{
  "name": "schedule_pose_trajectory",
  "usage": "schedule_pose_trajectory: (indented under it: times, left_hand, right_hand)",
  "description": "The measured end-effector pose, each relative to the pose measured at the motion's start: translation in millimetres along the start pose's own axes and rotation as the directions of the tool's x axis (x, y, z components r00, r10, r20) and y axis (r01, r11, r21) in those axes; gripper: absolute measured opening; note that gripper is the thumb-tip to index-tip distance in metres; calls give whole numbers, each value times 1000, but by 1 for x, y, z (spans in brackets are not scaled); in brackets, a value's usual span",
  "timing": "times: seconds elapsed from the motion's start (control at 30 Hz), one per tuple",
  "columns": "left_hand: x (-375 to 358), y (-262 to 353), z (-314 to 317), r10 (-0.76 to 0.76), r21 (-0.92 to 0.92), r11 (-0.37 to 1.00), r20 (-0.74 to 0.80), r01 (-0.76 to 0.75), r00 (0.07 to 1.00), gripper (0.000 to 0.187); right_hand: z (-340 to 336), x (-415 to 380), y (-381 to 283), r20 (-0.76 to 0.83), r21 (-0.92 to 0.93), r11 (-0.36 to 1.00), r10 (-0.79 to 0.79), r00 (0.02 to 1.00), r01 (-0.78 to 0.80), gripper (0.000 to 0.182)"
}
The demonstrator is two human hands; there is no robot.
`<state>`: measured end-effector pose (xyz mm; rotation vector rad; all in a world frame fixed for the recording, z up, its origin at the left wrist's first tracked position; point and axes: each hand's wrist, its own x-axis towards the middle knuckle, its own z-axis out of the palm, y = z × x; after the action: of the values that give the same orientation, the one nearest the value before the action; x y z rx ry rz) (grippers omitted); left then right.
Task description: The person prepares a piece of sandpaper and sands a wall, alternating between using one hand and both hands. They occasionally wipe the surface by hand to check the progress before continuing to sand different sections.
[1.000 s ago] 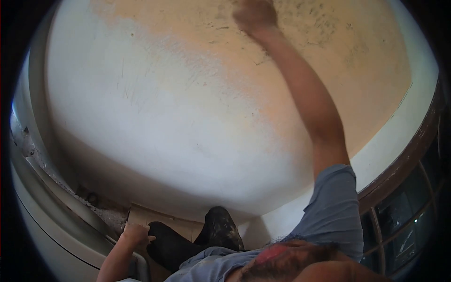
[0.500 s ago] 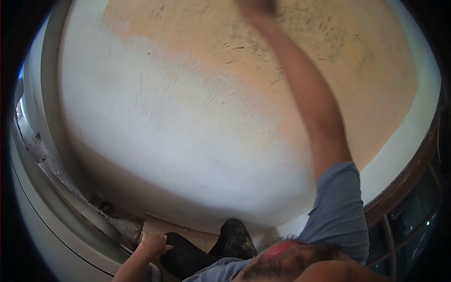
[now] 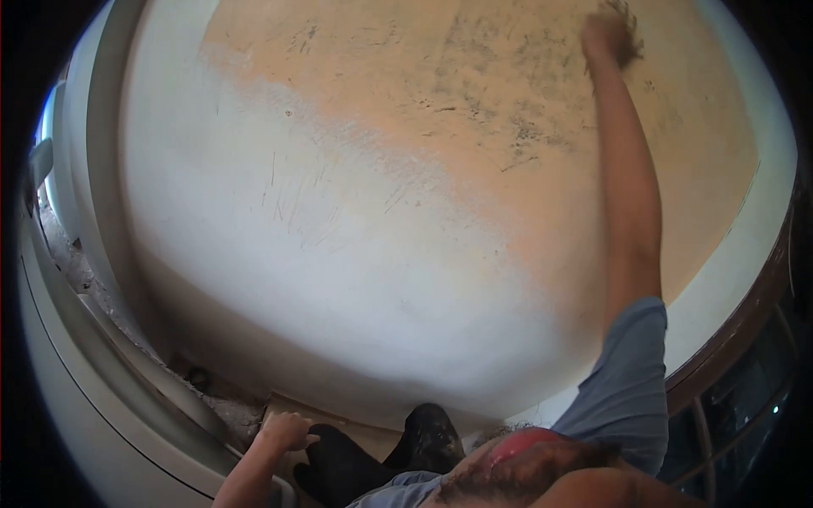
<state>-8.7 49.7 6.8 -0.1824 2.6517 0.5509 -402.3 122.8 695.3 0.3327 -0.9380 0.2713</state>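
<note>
High on the wall [image 3: 339, 279], my right hand [image 3: 605, 38] is at the orange-tan patch, arm stretched out. Its fingers are closed round a dark, rough-edged thing [image 3: 630, 35], too blurred to name. Dark smudges and scratches mark the orange area beside that hand, and the lower part of the wall is whitish with thin scratch lines. Down at the bottom left, my left hand [image 3: 288, 430] is beside my dark-trousered knee. Its fingers are curled in, and nothing shows in them.
A pale, car-like curved panel [image 3: 93, 406] runs along the left side. A strip of rubble [image 3: 233, 412] lies between it and the wall. At the lower right is a brown frame with dark barred panes [image 3: 745, 423].
My right hand has swept to the right across the orange patch with the dark thing in it. My left hand has barely shifted, and the view has tilted slightly.
</note>
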Motion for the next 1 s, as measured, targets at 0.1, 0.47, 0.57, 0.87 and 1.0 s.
schedule_pose_trajectory:
  times: [0.1, 0.47, 0.57, 0.87, 1.0]
  left_hand:
    - [-2, -2, 1, 53, 22, 998, -80, -52, 995, 47]
    - [-2, -16, 21, -57, 63, 996, -30, 59, 998, 44]
    - [2, -13, 22, -17, 68, 997, -34, 19, 999, 45]
    - [-1, 2, 20, 72, 96, 993, 38, -75, 997, 48]
    - [-4, 4, 22, 129, 142, 982, 1, -128, 992, 47]
  right_hand:
    - [-81, -6, -129, 641, 273, 906, 80, 764, -324, 44]
    - [-146, -32, -177, 672, 624, 781, -545, 502, 13, 49]
    - [-129, -9, -89, 612, 420, 884, -110, 783, -204, 38]
    - [-148, -136, -99, 320, 496, 789, -556, 767, 364, 37]
    - [-173, -154, -121, 177, 743, 571, -669, 722, 347, 44]
